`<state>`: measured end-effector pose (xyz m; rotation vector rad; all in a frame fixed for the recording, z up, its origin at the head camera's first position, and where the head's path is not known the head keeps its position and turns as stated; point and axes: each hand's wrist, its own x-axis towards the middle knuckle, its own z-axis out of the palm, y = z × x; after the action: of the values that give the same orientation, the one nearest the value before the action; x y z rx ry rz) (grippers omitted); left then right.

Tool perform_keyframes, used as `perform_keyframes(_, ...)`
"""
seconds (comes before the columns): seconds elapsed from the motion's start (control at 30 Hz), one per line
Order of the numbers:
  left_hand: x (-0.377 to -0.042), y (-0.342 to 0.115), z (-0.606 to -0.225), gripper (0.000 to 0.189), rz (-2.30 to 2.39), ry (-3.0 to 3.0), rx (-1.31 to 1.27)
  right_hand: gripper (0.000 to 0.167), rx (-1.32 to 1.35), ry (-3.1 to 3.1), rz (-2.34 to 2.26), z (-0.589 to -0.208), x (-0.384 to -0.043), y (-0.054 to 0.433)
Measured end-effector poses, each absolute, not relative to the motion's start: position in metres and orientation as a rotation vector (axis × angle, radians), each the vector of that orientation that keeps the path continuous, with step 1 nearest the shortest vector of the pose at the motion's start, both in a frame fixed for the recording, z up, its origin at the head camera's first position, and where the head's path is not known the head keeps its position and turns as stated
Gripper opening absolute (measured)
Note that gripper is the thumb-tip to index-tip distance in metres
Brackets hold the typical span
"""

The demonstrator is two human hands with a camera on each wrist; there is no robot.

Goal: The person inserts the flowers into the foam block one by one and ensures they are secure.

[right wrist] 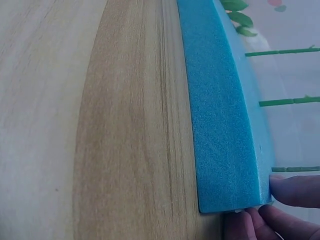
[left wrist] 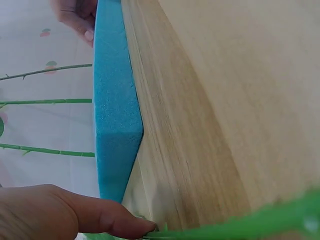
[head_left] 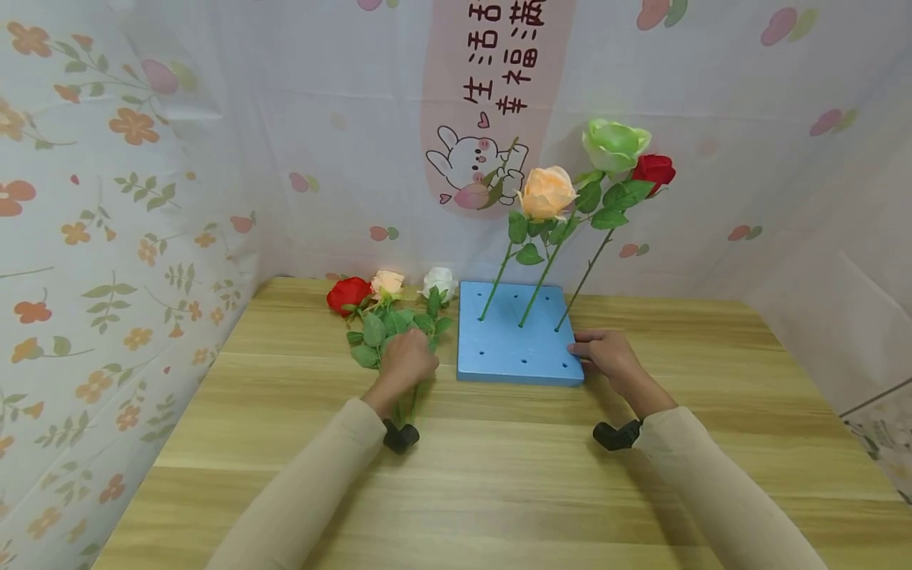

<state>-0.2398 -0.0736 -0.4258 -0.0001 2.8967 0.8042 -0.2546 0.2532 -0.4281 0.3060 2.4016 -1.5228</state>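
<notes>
My left hand point(head_left: 409, 360) is closed over the stems of artificial roses lying on the table, left of a blue foam board point(head_left: 499, 368). In the left wrist view its thumb point(left wrist: 127, 225) presses on a green stem point(left wrist: 240, 227); I cannot tell which flower it belongs to. The lying heads are a red rose point(head_left: 349, 295), a peach rose point(head_left: 388, 283) and a white rose point(head_left: 440, 282). My right hand point(head_left: 611, 355) grips the board's right edge, thumb point(right wrist: 295, 190) on top, other fingers against the side. A peach rose point(head_left: 547, 192), a green rose point(head_left: 616, 146) and a red rose point(head_left: 653, 171) stand in the board's middle holes.
Several small holes show in the board's front and back rows. Behind the wooden table point(head_left: 499, 483) hangs a printed cloth point(head_left: 342, 119) with a rabbit drawing, and a floral cloth point(head_left: 128, 237) hangs at the left. Black wrist devices point(head_left: 616, 435) sit below both hands.
</notes>
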Motion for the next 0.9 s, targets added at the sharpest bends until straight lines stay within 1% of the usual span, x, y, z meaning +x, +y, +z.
perform_keyframes(0.23, -0.240, -0.077, -0.421, 0.042, 0.863, 2.797, -0.116, 0.050, 0.318, 2.393, -1.529, -0.430, -0.255, 0.254)
perform_keyframes(0.37, -0.242, -0.082, -0.417, 0.039, 0.966, 2.752, -0.120, 0.049, 0.328, 2.401, -1.509, -0.430, -0.255, 0.254)
perform_keyframes(0.43, -0.243, -0.086, -0.415, 0.030, 1.042, 2.720, -0.118, 0.049, 0.334, 2.402, -1.500, -0.429, -0.255, 0.254)
perform_keyframes(0.53, -0.243, -0.092, -0.411, 0.007, 1.153, 2.644, -0.128, 0.049, 0.328, 2.407, -1.487, -0.428, -0.256, 0.253)
perform_keyframes(0.57, -0.243, -0.094, -0.409, 0.012, 1.199, 2.600, -0.134, 0.049, 0.329, 2.405, -1.489, -0.427, -0.256, 0.253)
perform_keyframes(0.63, -0.243, -0.099, -0.407, 0.032, 1.317, 2.490, -0.151, 0.049, 0.325, 2.403, -1.492, -0.427, -0.256, 0.253)
perform_keyframes(0.8, -0.242, -0.107, -0.404, 0.049, 1.544, 2.255, -0.185, 0.048, 0.309, 2.388, -1.503, -0.426, -0.256, 0.253)
perform_keyframes(0.9, -0.241, -0.110, -0.404, 0.054, 1.606, 2.192, -0.176, 0.048, 0.296, 2.383, -1.505, -0.426, -0.256, 0.254)
